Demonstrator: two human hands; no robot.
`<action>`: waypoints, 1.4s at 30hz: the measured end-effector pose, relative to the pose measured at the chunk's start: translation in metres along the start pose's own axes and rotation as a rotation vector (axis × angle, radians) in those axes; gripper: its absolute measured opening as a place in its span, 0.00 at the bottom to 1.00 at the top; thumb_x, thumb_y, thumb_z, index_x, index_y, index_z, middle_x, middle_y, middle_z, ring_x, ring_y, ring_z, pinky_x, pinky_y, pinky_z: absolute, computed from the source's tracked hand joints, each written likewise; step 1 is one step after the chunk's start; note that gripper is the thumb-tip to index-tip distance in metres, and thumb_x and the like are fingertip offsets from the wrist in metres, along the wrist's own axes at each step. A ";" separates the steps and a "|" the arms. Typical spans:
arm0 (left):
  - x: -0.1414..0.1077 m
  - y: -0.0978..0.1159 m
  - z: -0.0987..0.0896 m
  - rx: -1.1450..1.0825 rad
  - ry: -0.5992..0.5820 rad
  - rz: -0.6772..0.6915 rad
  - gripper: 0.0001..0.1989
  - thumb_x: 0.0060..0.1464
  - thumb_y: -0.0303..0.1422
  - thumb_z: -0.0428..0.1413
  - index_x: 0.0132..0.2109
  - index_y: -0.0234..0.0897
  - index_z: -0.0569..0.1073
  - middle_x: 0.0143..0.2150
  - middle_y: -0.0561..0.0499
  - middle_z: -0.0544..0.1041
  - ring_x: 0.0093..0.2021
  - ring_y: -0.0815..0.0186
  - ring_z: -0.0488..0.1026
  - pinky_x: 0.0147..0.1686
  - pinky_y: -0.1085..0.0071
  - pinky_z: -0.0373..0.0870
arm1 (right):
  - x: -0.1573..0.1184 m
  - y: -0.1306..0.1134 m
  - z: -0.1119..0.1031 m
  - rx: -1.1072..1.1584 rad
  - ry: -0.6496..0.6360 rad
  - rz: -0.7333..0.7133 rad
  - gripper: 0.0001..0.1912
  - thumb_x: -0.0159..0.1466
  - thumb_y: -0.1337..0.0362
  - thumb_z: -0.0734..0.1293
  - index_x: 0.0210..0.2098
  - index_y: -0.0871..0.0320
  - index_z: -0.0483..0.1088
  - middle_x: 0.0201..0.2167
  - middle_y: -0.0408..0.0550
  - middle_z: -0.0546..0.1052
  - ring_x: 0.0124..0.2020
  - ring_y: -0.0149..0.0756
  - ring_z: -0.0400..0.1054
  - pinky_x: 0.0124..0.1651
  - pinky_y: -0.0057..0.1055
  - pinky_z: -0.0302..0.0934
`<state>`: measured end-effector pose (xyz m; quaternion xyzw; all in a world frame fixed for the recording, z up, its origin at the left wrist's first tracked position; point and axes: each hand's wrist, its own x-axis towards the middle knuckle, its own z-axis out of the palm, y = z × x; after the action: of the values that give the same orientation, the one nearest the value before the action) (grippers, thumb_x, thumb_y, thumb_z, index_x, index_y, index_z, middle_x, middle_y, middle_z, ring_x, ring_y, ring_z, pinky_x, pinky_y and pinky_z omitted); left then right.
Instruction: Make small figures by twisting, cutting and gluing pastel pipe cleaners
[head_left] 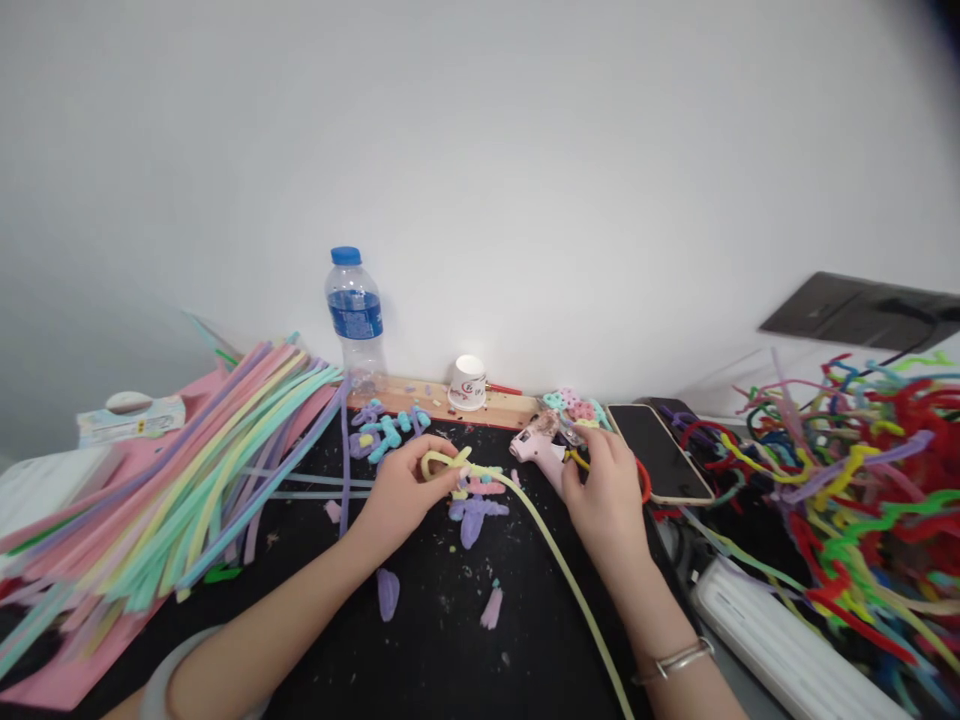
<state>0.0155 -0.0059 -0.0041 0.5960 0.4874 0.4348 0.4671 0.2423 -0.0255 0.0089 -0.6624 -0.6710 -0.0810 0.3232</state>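
My left hand (409, 485) pinches a pale yellow pipe cleaner (551, 535) near its looped end. Its long tail curves down to the front edge of the view. My right hand (609, 495) is curled over red-and-yellow handles that look like scissors (645, 481); the fingers partly hide them. Just left of that hand lies a pale pink glue gun (541, 447). Below the yellow loop rests a purple pipe-cleaner piece (472, 520) with pink parts beside it. A loose purple petal shape (388, 594) and a small pink piece (492, 607) lie nearer to me.
Pastel pipe cleaners (217, 470) are heaped at left, and a colourful tangle (862, 500) spreads at right. A water bottle (355, 315) and paper cup (469, 383) stand by the wall. A phone (660, 453) and white power strip (787, 640) lie at right.
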 end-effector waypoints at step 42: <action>0.018 -0.004 -0.014 -0.730 0.445 -0.143 0.15 0.37 0.29 0.66 0.34 0.35 0.71 0.28 0.56 0.74 0.29 0.73 0.72 0.32 0.77 0.71 | 0.004 0.005 -0.017 0.339 -0.039 0.106 0.09 0.52 0.62 0.68 0.29 0.57 0.64 0.20 0.40 0.67 0.21 0.30 0.59 0.24 0.25 0.55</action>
<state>0.0039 0.0145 -0.0042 0.2483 0.4308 0.6628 0.5599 0.2527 -0.0306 0.0225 -0.6342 -0.6454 0.0635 0.4209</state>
